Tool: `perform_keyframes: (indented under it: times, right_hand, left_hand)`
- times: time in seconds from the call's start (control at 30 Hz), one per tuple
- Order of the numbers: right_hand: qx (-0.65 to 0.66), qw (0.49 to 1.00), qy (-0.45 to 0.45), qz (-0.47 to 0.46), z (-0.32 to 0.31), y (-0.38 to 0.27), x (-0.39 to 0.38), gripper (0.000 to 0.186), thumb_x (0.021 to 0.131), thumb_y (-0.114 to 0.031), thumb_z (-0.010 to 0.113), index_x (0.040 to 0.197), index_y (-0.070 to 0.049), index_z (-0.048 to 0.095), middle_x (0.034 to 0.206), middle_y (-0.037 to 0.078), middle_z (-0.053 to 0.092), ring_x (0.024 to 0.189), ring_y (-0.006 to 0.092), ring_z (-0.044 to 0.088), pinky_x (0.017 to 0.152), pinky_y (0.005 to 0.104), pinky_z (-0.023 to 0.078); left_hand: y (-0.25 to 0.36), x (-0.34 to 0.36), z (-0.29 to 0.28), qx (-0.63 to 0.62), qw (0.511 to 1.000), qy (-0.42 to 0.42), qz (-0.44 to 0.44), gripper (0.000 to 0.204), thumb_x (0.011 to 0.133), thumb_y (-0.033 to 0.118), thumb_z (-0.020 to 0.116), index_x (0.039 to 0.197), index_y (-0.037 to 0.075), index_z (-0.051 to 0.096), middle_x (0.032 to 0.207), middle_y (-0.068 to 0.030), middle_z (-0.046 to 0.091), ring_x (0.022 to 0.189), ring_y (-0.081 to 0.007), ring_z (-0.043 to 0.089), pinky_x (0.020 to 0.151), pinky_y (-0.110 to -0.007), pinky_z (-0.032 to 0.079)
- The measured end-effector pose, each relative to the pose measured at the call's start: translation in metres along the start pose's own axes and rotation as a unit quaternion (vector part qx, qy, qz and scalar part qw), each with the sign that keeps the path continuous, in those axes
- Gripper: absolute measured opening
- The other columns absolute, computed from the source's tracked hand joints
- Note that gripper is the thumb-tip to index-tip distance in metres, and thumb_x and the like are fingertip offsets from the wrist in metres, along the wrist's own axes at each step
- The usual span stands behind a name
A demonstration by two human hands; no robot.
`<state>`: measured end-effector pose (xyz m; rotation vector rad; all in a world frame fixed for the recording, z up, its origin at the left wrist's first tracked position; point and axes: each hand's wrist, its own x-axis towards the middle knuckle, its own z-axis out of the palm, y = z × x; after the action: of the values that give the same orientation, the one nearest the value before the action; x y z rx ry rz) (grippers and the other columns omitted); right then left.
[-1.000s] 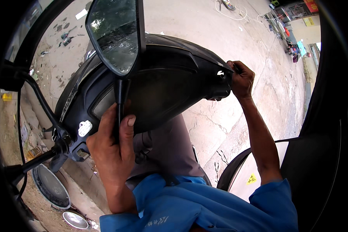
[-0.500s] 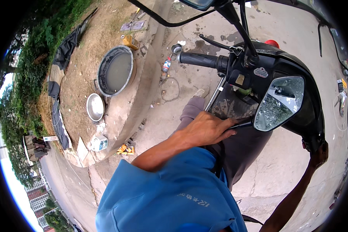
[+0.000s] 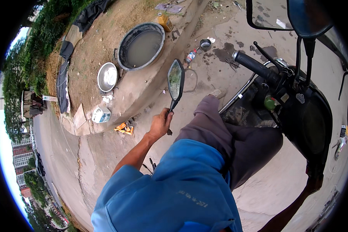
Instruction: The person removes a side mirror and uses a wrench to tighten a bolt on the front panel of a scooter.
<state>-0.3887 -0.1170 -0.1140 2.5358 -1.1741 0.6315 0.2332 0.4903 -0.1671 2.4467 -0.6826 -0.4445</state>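
Observation:
My left hand (image 3: 159, 125) is closed round the stem of a loose rear-view mirror (image 3: 175, 80), held upright to the left of the scooter. Its narrow glass reflects greenery. My right hand (image 3: 315, 183) wraps the right handlebar end of the black scooter (image 3: 311, 116); its fingers are partly hidden in shadow. Nobody's hand is on the scooter's left handlebar grip (image 3: 255, 66), which has a brake lever (image 3: 265, 51) beside it. Another mirror (image 3: 312, 17) stands above the handlebar on a black stem.
On the raised kerb (image 3: 143, 87) at left are a dark tub (image 3: 120, 49) of murky water, a metal basin (image 3: 107, 77), a white jug (image 3: 101, 115) and a yellow bottle (image 3: 164, 22). A small pot (image 3: 205, 45) and a clear bottle (image 3: 190, 56) lie on the pavement.
My left hand has carried the mirror left, away from the scooter's front, and raised it upright. My right hand stays on the handlebar. The view has shifted, so the scooter sits further right.

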Motion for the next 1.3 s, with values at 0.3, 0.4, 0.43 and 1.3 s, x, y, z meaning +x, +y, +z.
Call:
perform_keyframes:
  times: [0.3, 0.4, 0.43, 1.3]
  right_hand:
    - [0.009, 0.996, -0.049, -0.071, -0.013, 0.044, 0.006, 0.045, 0.09, -0.023, 0.079, 0.129, -0.003, 0.069, 0.126, 0.024, 0.069, 0.111, 0.0417, 0.068, 0.094, 0.0475, 0.056]
    - [-0.045, 0.995, -0.085, -0.034, -0.013, 0.083, -0.012, 0.058, 0.086, -0.04, 0.077, 0.13, -0.004, 0.067, 0.115, 0.021, 0.071, 0.095, 0.0385, 0.069, 0.081, 0.048, 0.056]
    - [-0.071, 0.993, -0.087, -0.021, -0.02, 0.098, -0.027, 0.063, 0.085, -0.046, 0.076, 0.131, -0.004, 0.067, 0.111, 0.02, 0.071, 0.09, 0.0374, 0.069, 0.076, 0.0481, 0.056]
    - [-0.193, 0.965, -0.151, 0.09, -0.035, 0.062, 0.056, 0.072, 0.086, -0.052, 0.075, 0.134, 0.001, 0.063, 0.113, 0.02, 0.071, 0.093, 0.0367, 0.069, 0.079, 0.0478, 0.055]
  left_hand:
    - [-0.178, 0.005, 0.067, -0.052, 0.942, 0.168, -0.288, 0.039, 0.106, 0.035, 0.051, 0.103, -0.001, 0.065, 0.078, -0.0258, 0.068, 0.079, -0.047, 0.068, 0.071, -0.054, 0.05]
    - [-0.242, 0.021, 0.074, -0.027, 0.925, 0.206, -0.319, 0.04, 0.105, 0.034, 0.051, 0.1, -0.004, 0.065, 0.084, -0.0288, 0.07, 0.085, -0.0491, 0.068, 0.075, -0.055, 0.051]
    - [-0.251, 0.038, 0.075, -0.015, 0.921, 0.21, -0.329, 0.041, 0.104, 0.033, 0.052, 0.098, -0.005, 0.065, 0.087, -0.0303, 0.07, 0.089, -0.0498, 0.069, 0.077, -0.056, 0.052]
    - [-0.363, 0.198, 0.028, 0.093, 0.901, 0.222, -0.362, 0.048, 0.09, 0.012, 0.073, 0.135, 0.01, 0.059, 0.133, -0.0197, 0.056, 0.12, -0.038, 0.06, 0.1, -0.047, 0.05]
